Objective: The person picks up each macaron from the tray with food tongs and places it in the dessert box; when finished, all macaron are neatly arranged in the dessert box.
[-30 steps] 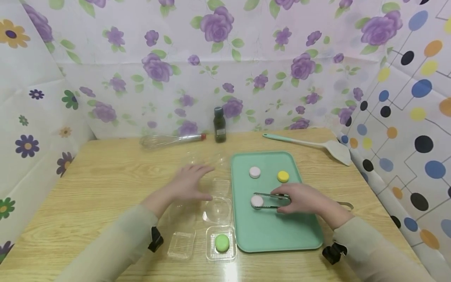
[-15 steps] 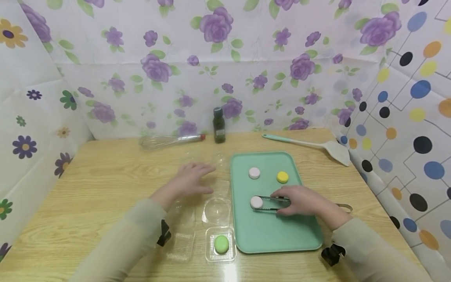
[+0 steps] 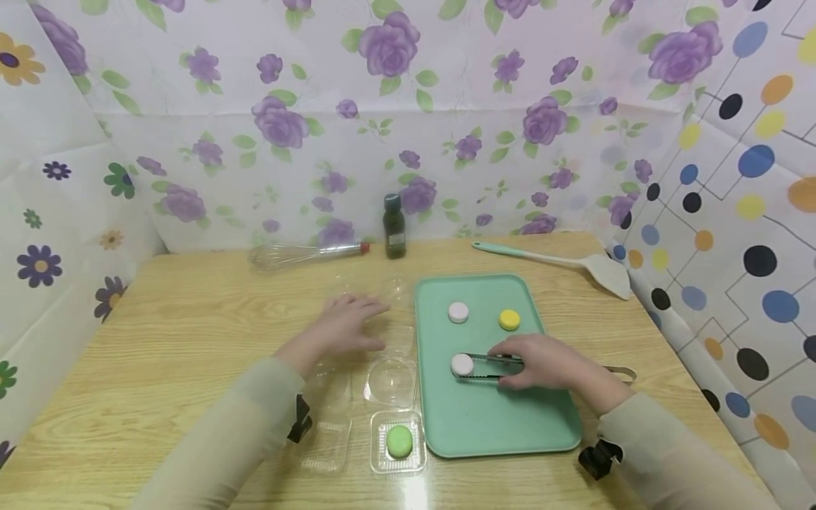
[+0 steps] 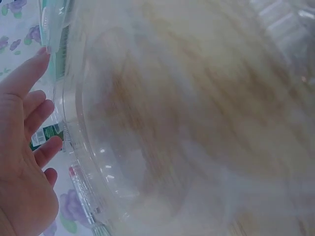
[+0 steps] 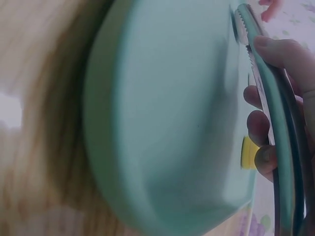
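Observation:
My right hand (image 3: 538, 361) holds metal tongs (image 3: 483, 377) over the green tray, fingers and thumb on opposite arms. The tongs' tips stand on either side of a pale pink macaron (image 3: 462, 365). A second pale macaron (image 3: 457, 312) and a yellow macaron (image 3: 509, 319) lie farther back on the tray (image 3: 497, 432). My left hand (image 3: 347, 326) hovers with loosely spread fingers among clear plastic boxes (image 3: 390, 382), left of the tray, and holds nothing. In the left wrist view, clear plastic (image 4: 113, 172) fills most of the picture. A green macaron (image 3: 399, 440) sits in the nearest box.
Along the back of the wooden table (image 3: 191, 319) lie a wire whisk (image 3: 306, 255) and a spatula (image 3: 548, 258). A dark bottle (image 3: 394, 228) stands between them. Patterned cloth (image 3: 306, 177) hangs behind and at both sides.
The tongs' tips have shifted slightly and now flank the pale macaron more closely. My left forearm has moved a little to the right, while the left hand stays nearly in place.

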Action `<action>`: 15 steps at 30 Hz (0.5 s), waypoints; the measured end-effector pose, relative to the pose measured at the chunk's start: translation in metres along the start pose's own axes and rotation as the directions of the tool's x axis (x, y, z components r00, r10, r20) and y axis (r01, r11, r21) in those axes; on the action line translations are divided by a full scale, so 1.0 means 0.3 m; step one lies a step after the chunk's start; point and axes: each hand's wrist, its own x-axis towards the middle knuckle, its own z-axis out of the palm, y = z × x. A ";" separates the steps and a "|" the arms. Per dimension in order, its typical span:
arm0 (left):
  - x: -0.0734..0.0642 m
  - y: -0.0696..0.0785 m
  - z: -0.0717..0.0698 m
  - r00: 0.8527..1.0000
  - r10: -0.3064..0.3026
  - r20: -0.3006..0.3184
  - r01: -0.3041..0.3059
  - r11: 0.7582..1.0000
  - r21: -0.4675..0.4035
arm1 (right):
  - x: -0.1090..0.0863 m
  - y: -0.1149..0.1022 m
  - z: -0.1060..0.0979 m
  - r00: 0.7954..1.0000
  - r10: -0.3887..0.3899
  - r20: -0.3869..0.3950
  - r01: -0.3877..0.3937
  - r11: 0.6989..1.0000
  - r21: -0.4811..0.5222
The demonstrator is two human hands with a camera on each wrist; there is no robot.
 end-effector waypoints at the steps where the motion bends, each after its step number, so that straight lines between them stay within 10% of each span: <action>1: 0.001 0.000 0.001 1.000 -0.001 0.002 0.001 1.000 0.008 | 0.001 -0.001 -0.001 1.000 0.004 -0.001 -0.004 1.000 0.001; 15: 0.000 0.019 0.003 0.999 -0.031 -0.017 0.032 0.994 0.108 | 0.058 -0.029 -0.040 0.998 0.002 -0.063 -0.002 1.000 0.004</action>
